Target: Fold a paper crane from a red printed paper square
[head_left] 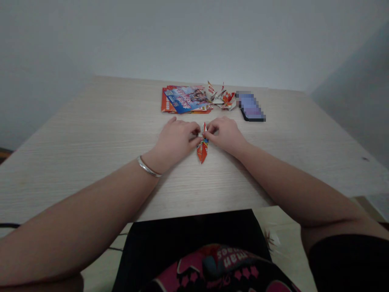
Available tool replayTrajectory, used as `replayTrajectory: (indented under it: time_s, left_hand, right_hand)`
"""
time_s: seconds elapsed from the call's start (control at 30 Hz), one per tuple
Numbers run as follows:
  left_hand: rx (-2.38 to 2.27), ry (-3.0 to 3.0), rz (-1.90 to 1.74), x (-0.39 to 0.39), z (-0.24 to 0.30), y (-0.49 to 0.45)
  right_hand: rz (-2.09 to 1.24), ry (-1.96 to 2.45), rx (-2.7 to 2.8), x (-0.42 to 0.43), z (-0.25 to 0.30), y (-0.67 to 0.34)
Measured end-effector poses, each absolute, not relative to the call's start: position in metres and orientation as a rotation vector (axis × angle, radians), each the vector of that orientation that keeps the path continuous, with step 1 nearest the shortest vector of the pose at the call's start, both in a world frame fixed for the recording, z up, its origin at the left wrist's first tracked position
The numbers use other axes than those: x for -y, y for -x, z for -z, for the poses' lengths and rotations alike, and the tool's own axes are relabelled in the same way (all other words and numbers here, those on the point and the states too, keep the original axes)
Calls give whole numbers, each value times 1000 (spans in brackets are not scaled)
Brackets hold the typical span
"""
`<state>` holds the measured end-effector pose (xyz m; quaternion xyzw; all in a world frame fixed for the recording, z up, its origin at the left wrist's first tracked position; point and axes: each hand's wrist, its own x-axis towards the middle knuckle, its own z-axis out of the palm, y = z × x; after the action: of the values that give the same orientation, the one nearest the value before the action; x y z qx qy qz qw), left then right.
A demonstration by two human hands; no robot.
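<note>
A small folded piece of red, orange and blue printed paper (202,151) lies on the pale wooden table (91,134), its narrow tip pointing toward me. My left hand (178,140) pinches its upper left part with curled fingers. My right hand (226,134) pinches its upper right part in the same way. The two hands nearly touch above the paper, and its top end is hidden between the fingertips. A silver bangle (148,167) sits on my left wrist.
Behind the hands lies a stack of colourful printed sheets (185,99). Right of it are several finished folded paper figures (221,98) and a phone (251,107) lying flat. A plain wall stands behind the table's far edge.
</note>
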<state>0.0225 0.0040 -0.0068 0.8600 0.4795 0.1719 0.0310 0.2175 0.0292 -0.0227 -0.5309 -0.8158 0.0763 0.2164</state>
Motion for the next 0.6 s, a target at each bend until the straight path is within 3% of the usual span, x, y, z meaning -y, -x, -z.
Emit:
replayTrajectory:
  time_s: [0.6]
  left_hand:
    - [-1468,-2744,-403,-1,8,-26]
  right_hand:
    - [-359,1488,2093,-26,24,-219]
